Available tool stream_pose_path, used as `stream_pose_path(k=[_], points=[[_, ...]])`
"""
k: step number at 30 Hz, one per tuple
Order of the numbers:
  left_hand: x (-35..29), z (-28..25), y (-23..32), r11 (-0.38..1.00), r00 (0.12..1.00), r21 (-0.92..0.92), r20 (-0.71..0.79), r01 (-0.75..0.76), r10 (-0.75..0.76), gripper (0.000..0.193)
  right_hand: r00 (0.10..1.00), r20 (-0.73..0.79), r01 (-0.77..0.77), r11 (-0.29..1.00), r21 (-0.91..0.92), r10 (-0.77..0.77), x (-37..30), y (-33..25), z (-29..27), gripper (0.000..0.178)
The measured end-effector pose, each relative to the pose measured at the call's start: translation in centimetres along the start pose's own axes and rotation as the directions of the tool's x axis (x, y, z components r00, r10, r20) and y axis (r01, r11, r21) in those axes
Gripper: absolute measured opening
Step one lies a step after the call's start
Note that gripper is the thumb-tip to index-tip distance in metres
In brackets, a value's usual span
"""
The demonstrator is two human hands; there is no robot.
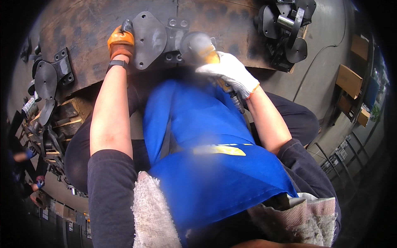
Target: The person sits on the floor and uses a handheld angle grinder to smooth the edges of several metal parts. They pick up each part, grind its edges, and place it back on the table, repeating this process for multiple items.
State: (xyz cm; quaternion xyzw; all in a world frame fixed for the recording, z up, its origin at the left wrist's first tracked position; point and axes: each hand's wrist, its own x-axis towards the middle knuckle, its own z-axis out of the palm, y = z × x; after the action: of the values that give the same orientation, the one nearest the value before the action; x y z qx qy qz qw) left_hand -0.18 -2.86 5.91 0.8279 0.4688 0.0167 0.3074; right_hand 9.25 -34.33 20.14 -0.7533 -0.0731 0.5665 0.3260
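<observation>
My left hand (122,40), in an orange glove with dark fingertips, grips the left edge of a dark steel bracket (149,40). The bracket has a rounded plate with several holes, joined to a smaller drilled flange (177,35) on its right. In a white knit glove, my right hand (232,73) is wrapped round a yellow air grinder (209,56). Its round disc (198,43) is blurred and overlaps the bracket's right side; whether it touches cannot be told. A hose coupling (236,101) hangs from the grinder's rear.
Beneath lies a stained steel table (95,25). More brackets are piled at its right end (289,37), and others (46,78) stand at the left. Wooden pallets (68,118) are below left. Cardboard boxes (349,80) and a floor cable (308,68) lie right. Another person's gloved hand (40,184) shows far left.
</observation>
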Motion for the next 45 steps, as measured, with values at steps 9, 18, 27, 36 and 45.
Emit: stream_pose_path(k=[9,18,27,36,45], points=[[0.4,0.4,-0.3,0.999,0.999,0.026,-0.026,-0.027,0.028,0.054,0.995,-0.037,0.096,0.995,-0.031,-0.097,-0.3,1.0,0.3,0.045],[0.7,0.6,-1.2,0.999,0.999,-0.005,-0.017,-0.043,0.043,0.054,0.991,-0.045,0.122,0.987,-0.108,-0.127,-0.6,0.6,1.3,0.046],[0.3,0.4,-0.4,0.997,0.999,-0.068,-0.021,-0.034,0.033,0.053,0.994,-0.041,0.101,0.992,-0.082,-0.104,-0.8,0.6,1.4,0.050],[0.5,0.6,-1.1,0.996,0.998,-0.082,-0.036,-0.046,0.043,0.048,0.996,-0.066,0.057,0.993,-0.105,-0.064,-0.4,0.4,0.1,0.048],[0.0,0.2,-0.3,0.993,0.998,-0.099,-0.015,-0.064,0.063,0.048,1.000,-0.008,0.026,1.000,-0.009,-0.026,-0.1,0.4,0.3,0.047]])
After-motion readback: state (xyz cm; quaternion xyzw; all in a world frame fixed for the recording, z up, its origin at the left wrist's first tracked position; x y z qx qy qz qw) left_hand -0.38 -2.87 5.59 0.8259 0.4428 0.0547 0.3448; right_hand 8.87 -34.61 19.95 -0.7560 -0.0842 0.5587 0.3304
